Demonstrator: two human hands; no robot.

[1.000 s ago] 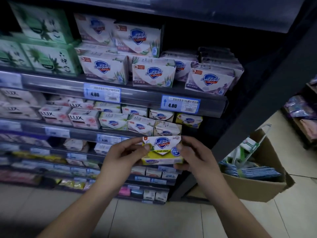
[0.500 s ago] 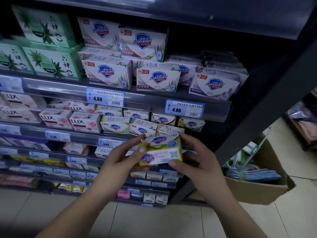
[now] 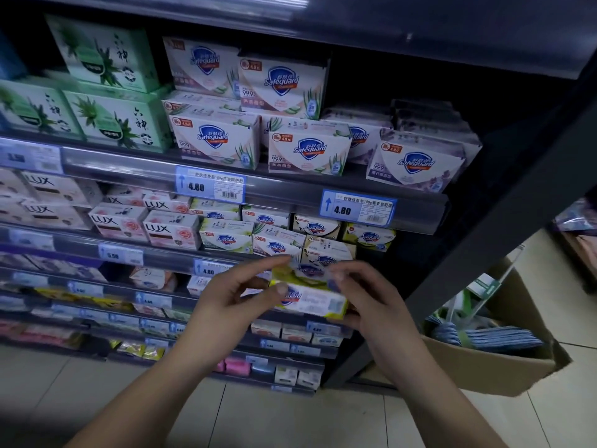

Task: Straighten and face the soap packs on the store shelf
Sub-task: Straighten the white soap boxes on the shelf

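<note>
A yellow-edged Safeguard soap pack (image 3: 311, 297) is held in front of the shelves, tipped so its top face shows. My left hand (image 3: 232, 303) pinches its left end with thumb and fingers. My right hand (image 3: 368, 302) grips its right end. Behind it, on the second shelf (image 3: 161, 253), stand rows of small Safeguard packs (image 3: 226, 239) and pink Lux packs (image 3: 172, 232). Larger Safeguard packs (image 3: 308, 150) line the top shelf, some turned at an angle.
Green boxed soaps (image 3: 119, 119) fill the top shelf's left. Price tags reading 4.80 (image 3: 357, 208) hang on the shelf rails. A dark upright post (image 3: 484, 253) bounds the shelves on the right, with an open cardboard box (image 3: 497, 367) of goods on the tiled floor beside it.
The pack has been tipped from facing me to lying with its top face up, and both hands carried it slightly up toward the second shelf.
</note>
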